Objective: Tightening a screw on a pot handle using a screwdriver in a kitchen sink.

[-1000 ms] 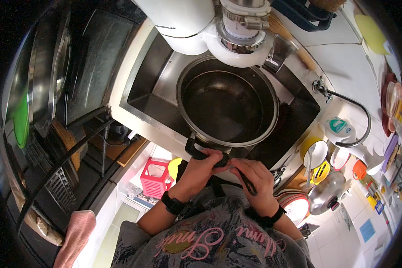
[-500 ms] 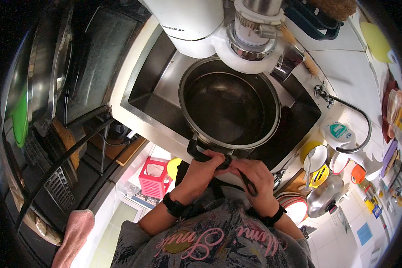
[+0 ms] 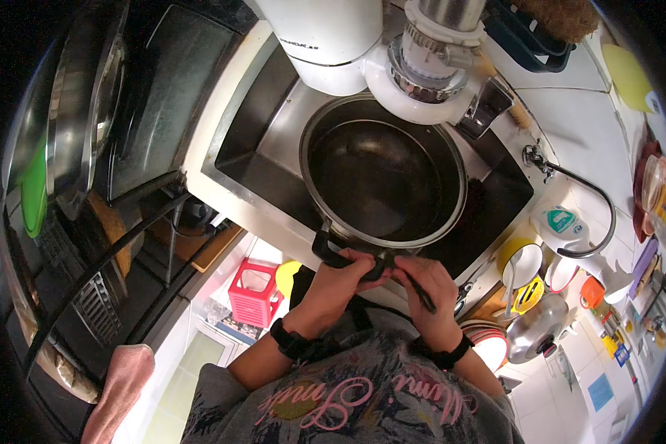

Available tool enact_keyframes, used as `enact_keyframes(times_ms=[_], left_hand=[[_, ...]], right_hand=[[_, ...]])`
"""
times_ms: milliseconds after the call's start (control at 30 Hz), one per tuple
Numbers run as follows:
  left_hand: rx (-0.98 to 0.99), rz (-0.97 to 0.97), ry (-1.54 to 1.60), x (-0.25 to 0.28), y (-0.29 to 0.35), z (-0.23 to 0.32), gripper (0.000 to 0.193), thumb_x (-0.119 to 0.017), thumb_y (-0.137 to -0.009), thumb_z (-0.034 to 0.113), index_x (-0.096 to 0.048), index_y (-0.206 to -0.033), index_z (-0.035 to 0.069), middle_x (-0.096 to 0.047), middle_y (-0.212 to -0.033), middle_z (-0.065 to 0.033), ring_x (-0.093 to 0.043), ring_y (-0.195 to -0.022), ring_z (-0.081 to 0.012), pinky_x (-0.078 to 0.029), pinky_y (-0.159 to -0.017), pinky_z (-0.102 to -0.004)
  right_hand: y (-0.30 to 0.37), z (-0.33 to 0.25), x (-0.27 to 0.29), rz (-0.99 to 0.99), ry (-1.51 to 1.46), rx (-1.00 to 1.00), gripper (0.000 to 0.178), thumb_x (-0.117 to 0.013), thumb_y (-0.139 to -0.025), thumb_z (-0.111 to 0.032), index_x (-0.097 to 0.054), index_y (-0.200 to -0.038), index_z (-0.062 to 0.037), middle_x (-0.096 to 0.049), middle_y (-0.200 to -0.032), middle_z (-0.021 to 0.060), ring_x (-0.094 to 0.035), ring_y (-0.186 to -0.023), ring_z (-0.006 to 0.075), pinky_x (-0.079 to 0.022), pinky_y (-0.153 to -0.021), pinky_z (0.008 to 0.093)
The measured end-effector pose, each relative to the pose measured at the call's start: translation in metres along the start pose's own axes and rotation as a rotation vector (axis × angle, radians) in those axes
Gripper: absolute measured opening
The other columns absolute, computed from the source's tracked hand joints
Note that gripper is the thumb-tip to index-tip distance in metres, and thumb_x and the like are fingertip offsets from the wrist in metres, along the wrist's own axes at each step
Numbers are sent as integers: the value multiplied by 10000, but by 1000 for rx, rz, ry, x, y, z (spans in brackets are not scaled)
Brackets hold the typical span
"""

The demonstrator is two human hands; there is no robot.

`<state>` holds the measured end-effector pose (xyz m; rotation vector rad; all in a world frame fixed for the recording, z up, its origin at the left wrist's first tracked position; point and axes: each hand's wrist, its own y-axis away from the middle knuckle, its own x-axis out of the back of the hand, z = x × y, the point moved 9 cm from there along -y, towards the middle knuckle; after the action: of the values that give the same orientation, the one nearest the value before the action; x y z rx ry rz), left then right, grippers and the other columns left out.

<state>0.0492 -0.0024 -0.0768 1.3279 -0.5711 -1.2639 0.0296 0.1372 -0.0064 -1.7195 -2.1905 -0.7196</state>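
A large dark pot (image 3: 377, 181) with a metal rim sits over the sink. Its black handle (image 3: 327, 246) points toward me. My left hand (image 3: 344, 277) is closed round that handle, thumb near its right end. My right hand (image 3: 431, 285) pinches a slim black-handled tool (image 3: 424, 297) whose grip slants down toward my right wrist. The tool's other end meets the pot handle close to my left fingertips. Its working tip is hidden by my fingers, so I cannot make out its exact kind.
A white juicer-like appliance (image 3: 414, 96) stands over the sink's far edge. A tap with a black hose (image 3: 592, 185) is at the right, near a white bottle (image 3: 560, 220), cups and a steel lid (image 3: 534, 329). A red basket (image 3: 253, 296) is lower left; dark racks line the left.
The tool's grip has turned in my right hand, from showing its broad looped face to a narrower edge. My left hand keeps its hold. The whole view shifts slightly.
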Motion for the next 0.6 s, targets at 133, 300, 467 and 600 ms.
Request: enact_keyframes(times_ms=[133,300,467,600], left_hand=[[-2,6,19,1,-2,-3,30,-521,-877,24,-550,-870,27,-604,-914,-56,-628,-856,-159,-560,-808,-325],[8,4,-20,0,-2,-2,48,-515,-880,27,-543,-840,30,-602,-887,-48,-627,-834,-155,-557,-812,-325],[19,-21,2,-4,0,-1,68,-516,-878,34,-544,-819,50,-608,-889,-44,-624,-830,-149,-550,-811,-315],[21,-6,-16,-2,0,1,78,-514,-877,41,-547,-808,58,-617,-902,-46,-629,-837,-142,-546,-799,-308]], right_hand=[[7,-4,0,42,-40,24,447,-663,-681,49,-616,-1114,-53,-635,-1071,143,-612,-965,313,-496,-822,378],[5,-2,1,30,-20,25,427,-629,-695,8,-614,-1118,-50,-639,-1069,140,-612,-968,318,-487,-843,380],[-8,1,1,-20,89,50,423,-579,-688,-42,-609,-1110,-25,-641,-1049,134,-611,-956,322,-490,-836,392],[-15,-12,2,-77,111,108,429,-575,-680,-33,-612,-1107,-29,-642,-1047,132,-614,-946,317,-495,-824,392]])
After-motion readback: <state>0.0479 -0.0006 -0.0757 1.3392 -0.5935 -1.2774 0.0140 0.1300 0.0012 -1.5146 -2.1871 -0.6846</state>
